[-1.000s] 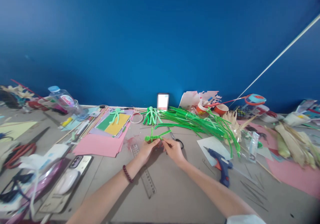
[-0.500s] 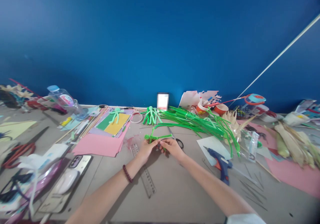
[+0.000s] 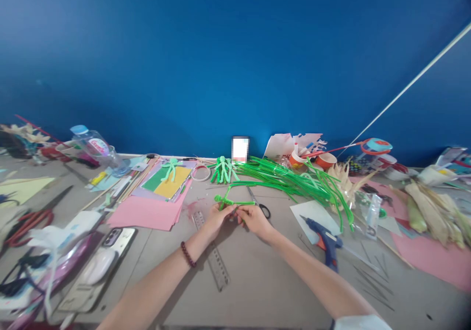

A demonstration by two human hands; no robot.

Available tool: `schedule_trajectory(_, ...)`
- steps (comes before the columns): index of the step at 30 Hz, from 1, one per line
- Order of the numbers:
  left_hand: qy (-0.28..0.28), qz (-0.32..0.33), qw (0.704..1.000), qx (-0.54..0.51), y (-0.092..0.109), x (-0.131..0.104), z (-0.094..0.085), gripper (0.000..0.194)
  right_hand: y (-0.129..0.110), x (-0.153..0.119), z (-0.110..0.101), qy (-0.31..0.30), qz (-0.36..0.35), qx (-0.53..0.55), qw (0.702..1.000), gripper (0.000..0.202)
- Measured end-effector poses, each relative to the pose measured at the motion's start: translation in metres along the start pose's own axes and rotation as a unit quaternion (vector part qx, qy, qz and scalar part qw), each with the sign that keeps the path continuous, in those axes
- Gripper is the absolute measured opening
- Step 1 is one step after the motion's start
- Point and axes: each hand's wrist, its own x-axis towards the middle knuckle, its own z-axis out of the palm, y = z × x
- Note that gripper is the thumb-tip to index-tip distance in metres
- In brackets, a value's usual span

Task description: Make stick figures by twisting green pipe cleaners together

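Note:
Between my hands is a green pipe-cleaner figure (image 3: 222, 200) with a rounded coiled head and thin bent limbs. My left hand (image 3: 218, 218) is closed on its body, thumb on top. My right hand (image 3: 254, 219) pinches a part of it close to the left fingertips; the pinched bit itself is hidden. Just beyond, a pair of black-handled scissors (image 3: 263, 211) lies partly behind my right hand. A clear ruler (image 3: 218, 266) runs under my left wrist. Several finished green figures (image 3: 222, 169) stand at the back, and another figure (image 3: 170, 168) lies on coloured sheets.
A bundle of green pipe cleaners (image 3: 272, 173) spreads along the back right. The blue glue gun (image 3: 327, 241) lies to the right, near loose thin sticks (image 3: 373, 283). Pink paper (image 3: 147, 212), a phone (image 3: 119, 239) and red-handled shears (image 3: 31, 227) are on the left.
The green figure's head has tilted up slightly and shifted a little to the right in my fingers. Both hands keep nearly the same place.

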Motion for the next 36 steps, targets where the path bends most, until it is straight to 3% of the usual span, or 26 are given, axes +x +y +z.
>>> schedule_trajectory(4, -0.020, 0.005, 1.000, -0.020, 0.004, 0.000, 0.000, 0.023, 0.002, 0.000, 0.002, 0.026, -0.010, -0.024, 0.999, 0.030)
schedule_trajectory(9, -0.075, -0.031, 0.996, -0.029, 0.012, -0.002, 0.000, 0.023, 0.005, 0.002, 0.002, 0.049, 0.007, 0.086, 0.995, 0.039)
schedule_trajectory(13, -0.096, -0.040, 0.994, -0.039, 0.010, -0.003, 0.001, 0.037, 0.000, 0.001, 0.003, 0.053, -0.014, 0.161, 0.985, 0.042)
schedule_trajectory(16, -0.100, -0.013, 0.993, -0.056, 0.004, -0.004, 0.003, 0.028, -0.002, 0.000, 0.006, 0.029, -0.016, 0.170, 0.985, 0.041)
schedule_trajectory(20, -0.046, 0.032, 0.998, -0.037, -0.002, -0.006, 0.005, 0.022, 0.003, 0.000, 0.011, 0.022, -0.004, 0.140, 0.990, 0.041)
schedule_trajectory(23, -0.006, 0.031, 0.999, -0.038, -0.002, -0.006, 0.007, 0.025, 0.007, 0.000, 0.011, 0.011, 0.008, 0.101, 0.995, 0.040)
schedule_trajectory(32, 0.017, -0.010, 0.994, -0.106, 0.006, -0.002, 0.006, 0.023, 0.006, -0.001, 0.007, -0.057, 0.033, 0.029, 0.997, 0.029)
schedule_trajectory(36, 0.017, -0.013, 0.993, -0.114, 0.004, -0.002, 0.005, 0.024, 0.008, 0.001, 0.007, -0.058, 0.028, 0.027, 0.998, 0.025)
